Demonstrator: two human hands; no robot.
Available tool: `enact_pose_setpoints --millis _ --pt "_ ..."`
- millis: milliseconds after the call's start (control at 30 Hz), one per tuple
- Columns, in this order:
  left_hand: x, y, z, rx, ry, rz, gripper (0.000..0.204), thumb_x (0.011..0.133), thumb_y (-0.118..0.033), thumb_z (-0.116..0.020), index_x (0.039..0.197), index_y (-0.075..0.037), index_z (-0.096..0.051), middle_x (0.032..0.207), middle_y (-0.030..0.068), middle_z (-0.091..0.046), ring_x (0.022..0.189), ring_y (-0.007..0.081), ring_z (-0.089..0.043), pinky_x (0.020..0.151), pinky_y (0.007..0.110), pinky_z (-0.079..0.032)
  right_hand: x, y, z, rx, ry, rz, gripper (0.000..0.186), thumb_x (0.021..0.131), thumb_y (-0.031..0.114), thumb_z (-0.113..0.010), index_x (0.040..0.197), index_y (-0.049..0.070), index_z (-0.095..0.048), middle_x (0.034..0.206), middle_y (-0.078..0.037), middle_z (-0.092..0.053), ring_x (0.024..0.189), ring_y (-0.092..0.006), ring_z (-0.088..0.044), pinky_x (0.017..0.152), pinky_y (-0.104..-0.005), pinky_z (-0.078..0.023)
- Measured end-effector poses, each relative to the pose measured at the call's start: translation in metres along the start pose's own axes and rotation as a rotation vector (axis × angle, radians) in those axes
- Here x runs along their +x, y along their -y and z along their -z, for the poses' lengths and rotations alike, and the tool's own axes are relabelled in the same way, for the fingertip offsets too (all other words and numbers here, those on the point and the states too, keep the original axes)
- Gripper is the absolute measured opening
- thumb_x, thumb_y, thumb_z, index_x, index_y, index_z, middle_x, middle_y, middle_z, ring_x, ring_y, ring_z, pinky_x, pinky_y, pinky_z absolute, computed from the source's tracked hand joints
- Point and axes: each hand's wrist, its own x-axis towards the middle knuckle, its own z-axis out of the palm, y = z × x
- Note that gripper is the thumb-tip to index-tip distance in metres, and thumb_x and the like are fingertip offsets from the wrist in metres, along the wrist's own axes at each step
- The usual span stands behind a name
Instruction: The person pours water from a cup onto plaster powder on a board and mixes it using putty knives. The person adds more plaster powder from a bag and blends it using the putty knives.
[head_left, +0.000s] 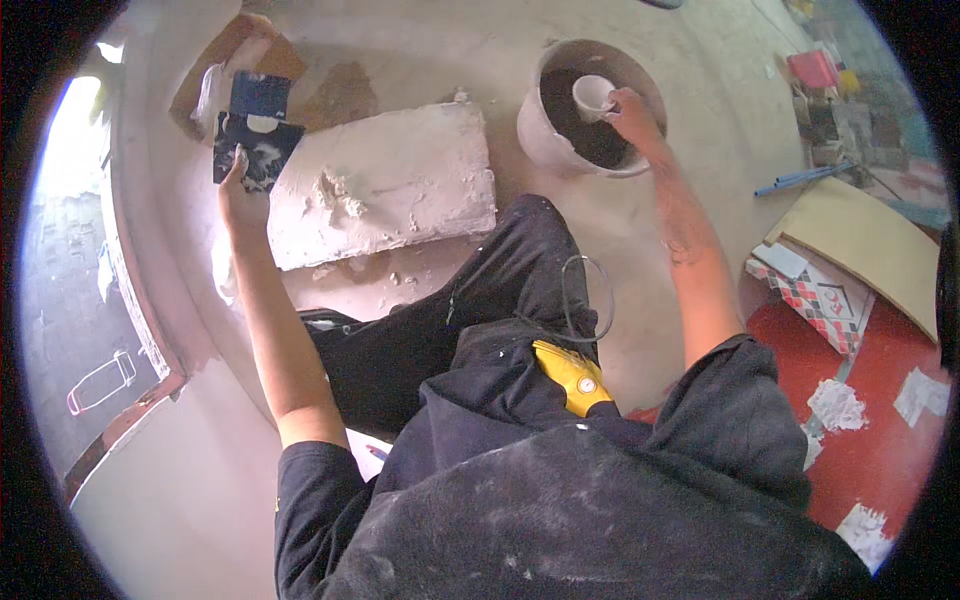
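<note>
My left hand (243, 200) grips a black flat scraper (270, 165) smeared with white paste, beside the far left corner of a board. A dark blue rectangular piece (260, 93) shows just beyond the scraper; whether the two are joined I cannot tell. The board (430, 150) is coated white, with a lump of paste (340, 195) on it. At the far right, my right hand (636, 122) pinches the rim of a small white cup (592, 93) inside a round pale bucket (543, 130). The bucket's inside looks dark.
A brown curved piece (245, 55) with white smears lies at the far left. To the right are a leaning tan sheet (860, 235), a patterned carton (820, 310) and blue rods (800, 180). A yellow tool (570, 378) with a small dial rests at my lap.
</note>
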Motion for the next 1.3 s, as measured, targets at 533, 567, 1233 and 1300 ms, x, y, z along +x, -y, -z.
enact_pose_setpoints --millis 533,567,1233,1300 --pt "-0.019 -0.025 -0.009 -0.298 -0.019 -0.289 0.023 0.081 -0.003 -0.057 0.104 -0.003 -0.060 0.093 0.0065 -0.066 0.081 0.0198 -0.064 0.075 0.030 -0.052 0.079 0.267 -0.042 0.322 0.256 0.437 0.028 0.072 0.013 -0.069 0.097 0.004 -0.060 0.098 -0.017 -0.062 0.087 -0.0327 -0.061 0.078 -0.0395 -0.048" --pt "-0.024 -0.027 -0.007 -0.252 0.010 -0.296 0.021 0.081 -0.002 -0.057 0.102 -0.003 -0.060 0.091 0.0065 -0.066 0.080 0.0197 -0.064 0.074 0.030 -0.052 0.083 0.292 -0.057 0.249 0.339 0.477 0.027 0.073 0.015 -0.069 0.095 0.003 -0.059 0.097 -0.017 -0.061 0.088 -0.0330 -0.060 0.078 -0.0404 -0.048" --pt "-0.015 -0.033 -0.006 -0.502 -0.090 -0.320 0.005 0.078 -0.003 -0.062 0.083 -0.001 -0.063 0.078 0.0050 -0.062 0.063 0.0170 -0.059 0.060 0.029 -0.047 0.148 0.456 -0.149 -0.429 0.687 0.833 0.032 0.074 0.027 -0.067 0.096 0.005 -0.064 0.096 -0.017 -0.065 0.093 -0.0333 -0.061 0.080 -0.0422 -0.049" --pt "-0.018 -0.037 0.003 -0.494 -0.105 -0.300 0.009 0.078 0.000 -0.061 0.087 0.000 -0.064 0.081 0.0074 -0.064 0.068 0.0194 -0.062 0.063 0.031 -0.050 0.134 0.464 -0.142 -0.386 0.655 0.845 0.032 0.075 0.029 -0.067 0.097 0.005 -0.064 0.096 -0.017 -0.065 0.094 -0.0329 -0.061 0.081 -0.0420 -0.049"
